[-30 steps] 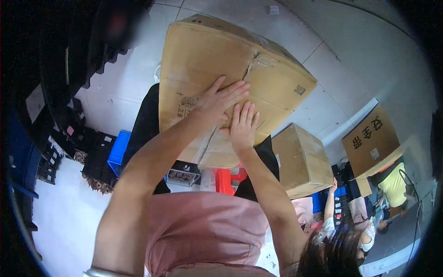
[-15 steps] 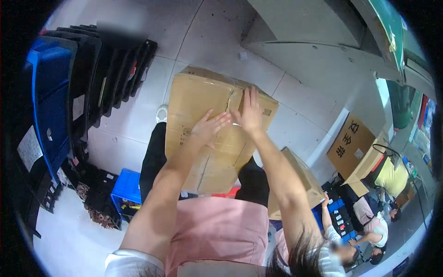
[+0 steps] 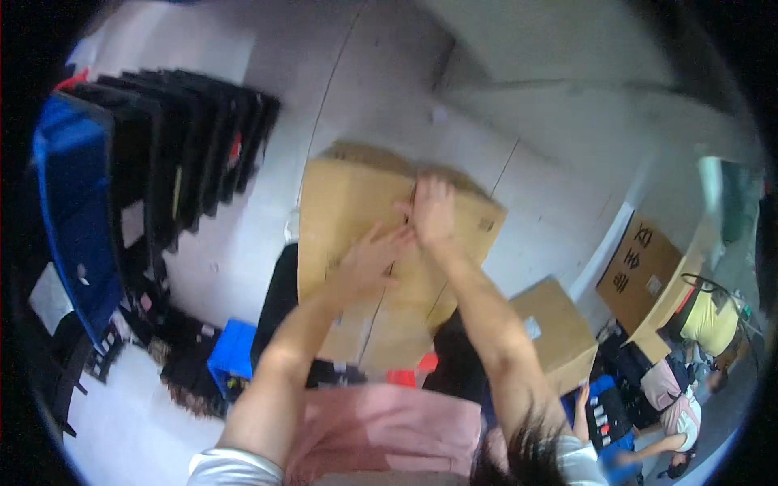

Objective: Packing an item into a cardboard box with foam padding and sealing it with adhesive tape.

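Note:
A large brown cardboard box (image 3: 336, 202), its top closed by flaps with a taped seam, stands before me between my legs. My left hand (image 3: 374, 261) lies on the top near the middle of the seam, fingers spread and somewhat blurred. Farther along, close to the box's far edge, my right hand (image 3: 433, 215) presses flat with its fingers stretched out. The two hands almost meet at the seam. Neither one holds anything.
Black crates (image 3: 194, 154) and a blue crate (image 3: 77, 219) stand stacked at left. A smaller blue bin (image 3: 233, 352) is nearby. At right are a second cardboard box (image 3: 559, 328), a co-worker's hand (image 3: 581, 397) beside it, and an upright carton (image 3: 640, 263).
The whole view has shifted, so the box sits slightly lower. My left hand has moved right and closer to the right hand. The second box at right shows more of its top.

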Motion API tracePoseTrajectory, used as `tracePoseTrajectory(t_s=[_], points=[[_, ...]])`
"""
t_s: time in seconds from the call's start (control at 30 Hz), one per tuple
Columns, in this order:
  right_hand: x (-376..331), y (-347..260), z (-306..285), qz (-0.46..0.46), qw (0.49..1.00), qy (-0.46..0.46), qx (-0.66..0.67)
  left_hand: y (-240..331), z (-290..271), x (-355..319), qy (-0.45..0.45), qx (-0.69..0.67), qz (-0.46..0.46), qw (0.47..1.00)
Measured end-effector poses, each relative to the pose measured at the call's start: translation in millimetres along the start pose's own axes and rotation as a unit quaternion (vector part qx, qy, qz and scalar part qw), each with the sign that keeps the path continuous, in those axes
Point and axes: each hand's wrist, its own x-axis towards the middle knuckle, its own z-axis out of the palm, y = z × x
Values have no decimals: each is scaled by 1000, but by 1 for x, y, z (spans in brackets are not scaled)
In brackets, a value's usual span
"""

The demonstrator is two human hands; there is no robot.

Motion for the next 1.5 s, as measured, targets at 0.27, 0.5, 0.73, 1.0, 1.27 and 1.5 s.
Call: tracePoseTrajectory(t_s=[0.27,0.5,0.73,1.0,1.27,1.5], points=[[-34,-61,-161,-39,952,182,242,21,16,-4,-102,138,-98,980],[5,-74,-449,-179,803,447,352,39,13,-10,-116,74,-115,984],[103,-33,-499,134,794,484,342,35,52,13,-93,137,-90,982],[103,-53,-561,144,953,160,214,27,31,7,-167,18,-105,980],[114,-23,-532,156,933,212,246,32,37,24,-169,57,-87,980],[-107,-67,-438,-4,920,69,385,23,104,-3,225,118,-104,962]])
